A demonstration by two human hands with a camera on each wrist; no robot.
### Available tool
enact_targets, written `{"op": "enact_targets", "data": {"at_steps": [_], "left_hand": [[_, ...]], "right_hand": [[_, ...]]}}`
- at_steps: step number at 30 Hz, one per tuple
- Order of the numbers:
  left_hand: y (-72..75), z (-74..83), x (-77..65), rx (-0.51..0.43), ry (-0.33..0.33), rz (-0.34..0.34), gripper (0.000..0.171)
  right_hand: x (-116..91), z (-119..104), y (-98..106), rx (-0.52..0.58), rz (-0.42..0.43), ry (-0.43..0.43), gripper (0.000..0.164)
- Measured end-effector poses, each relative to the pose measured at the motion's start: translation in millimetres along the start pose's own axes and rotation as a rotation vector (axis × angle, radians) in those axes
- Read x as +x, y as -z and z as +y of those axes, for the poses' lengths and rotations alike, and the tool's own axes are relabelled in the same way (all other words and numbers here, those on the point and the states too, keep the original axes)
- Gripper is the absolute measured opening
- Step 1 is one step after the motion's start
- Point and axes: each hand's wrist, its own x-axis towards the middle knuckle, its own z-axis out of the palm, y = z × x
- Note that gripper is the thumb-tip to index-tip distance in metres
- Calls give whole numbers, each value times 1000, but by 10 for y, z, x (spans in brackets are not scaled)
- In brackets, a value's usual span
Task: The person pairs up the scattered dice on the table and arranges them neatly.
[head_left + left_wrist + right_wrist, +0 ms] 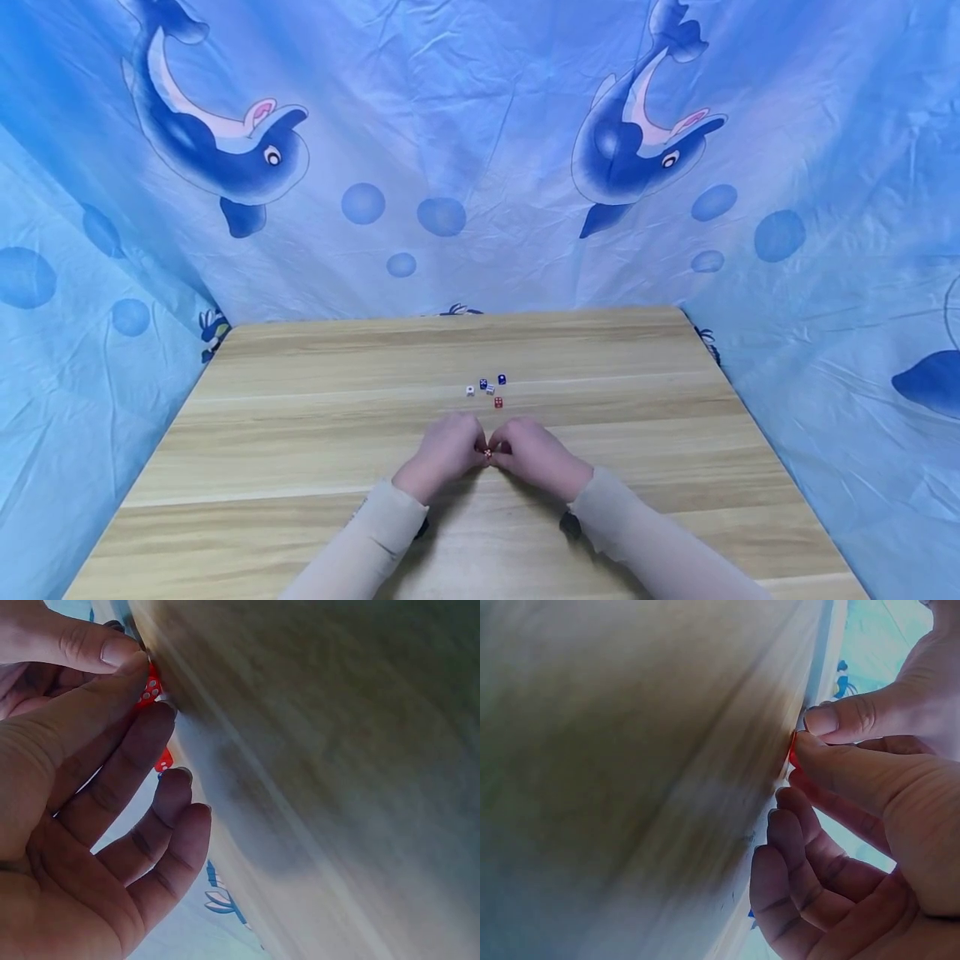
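Pinching red die (151, 690): 2 hands (450, 443) (536, 452); 5 dice (491, 390) beyond.

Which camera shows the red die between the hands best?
Left wrist view: the red die looks largest there, with white dots visible, though partly covered. The head view shows it tiny between the left hand and right hand; the right wrist view shows just a red sliver.
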Motion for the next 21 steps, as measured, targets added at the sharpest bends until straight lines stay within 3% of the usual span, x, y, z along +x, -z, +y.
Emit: {"op": "enact_targets", "data": {"at_steps": [8, 14, 18, 21], "left_hand": [[19, -38, -38, -15, 12, -12, 17], [48, -61, -25, -88, 46, -39, 17], [41, -50, -26, -119, 57, -58, 17], [27, -27, -53, -138, 66, -70, 18]], "right_hand": [[24, -16, -23, 35, 9, 24, 6], [67, -27, 0, 85, -18, 8, 5], [58, 25, 90, 133, -45, -55, 8], [72, 97, 177, 194, -22, -150, 14]]}}
